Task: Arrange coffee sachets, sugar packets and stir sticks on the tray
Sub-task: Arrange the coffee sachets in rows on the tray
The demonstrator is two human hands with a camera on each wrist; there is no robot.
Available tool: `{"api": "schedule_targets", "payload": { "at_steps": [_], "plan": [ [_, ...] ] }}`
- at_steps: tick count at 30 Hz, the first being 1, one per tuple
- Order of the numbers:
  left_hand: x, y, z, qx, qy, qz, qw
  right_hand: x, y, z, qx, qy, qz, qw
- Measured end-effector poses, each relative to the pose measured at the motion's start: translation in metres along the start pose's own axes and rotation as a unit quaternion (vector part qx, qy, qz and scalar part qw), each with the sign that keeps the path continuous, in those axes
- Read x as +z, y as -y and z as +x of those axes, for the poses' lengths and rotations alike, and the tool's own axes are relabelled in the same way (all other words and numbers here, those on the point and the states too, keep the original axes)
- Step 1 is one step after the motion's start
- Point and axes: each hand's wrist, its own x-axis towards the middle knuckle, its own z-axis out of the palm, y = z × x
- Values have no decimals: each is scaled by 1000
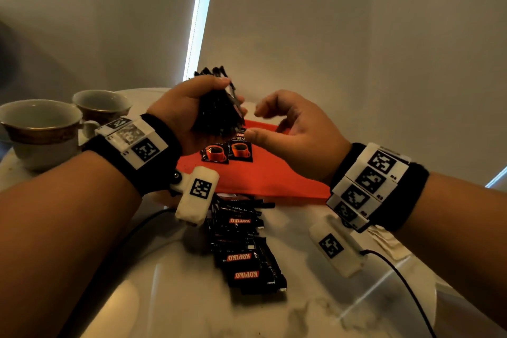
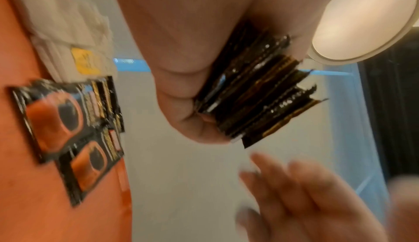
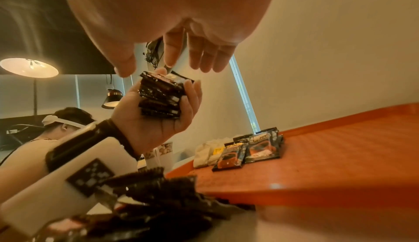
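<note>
My left hand point(image 1: 192, 107) grips a thick stack of black coffee sachets point(image 1: 216, 112) above the far left part of the orange tray point(image 1: 255, 175); the stack point(image 2: 256, 92) shows edge-on in the left wrist view. My right hand point(image 1: 277, 123) hovers just right of the stack, fingers relaxed and holding nothing; its fingertips point(image 3: 172, 56) hang right above the stack point(image 3: 161, 97). Two black sachets point(image 1: 227, 151) with an orange cup picture lie flat on the tray. White sugar packets point(image 3: 211, 151) lie behind them on the tray. I see no stir sticks.
A heap of loose black Kopiko sachets point(image 1: 244, 250) lies on the marble table in front of the tray. Two white cups with gold bands point(image 1: 41, 129) stand at the far left. White packets point(image 1: 384, 244) lie under my right wrist. Cables trail across the table.
</note>
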Motion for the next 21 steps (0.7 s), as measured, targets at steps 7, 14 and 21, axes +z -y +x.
{"api": "schedule_targets", "payload": {
  "at_steps": [7, 14, 21],
  "plan": [
    [-15, 3, 7, -18, -54, 8, 998, -6, -3, -25, 58, 357, -103, 927],
    [-14, 4, 5, -16, -47, -3, 999, 12, 8, -39, 19, 399, -157, 903],
    [-16, 2, 5, -11, -56, -4, 998, 38, -4, -57, -134, 323, -215, 912]
  ]
}}
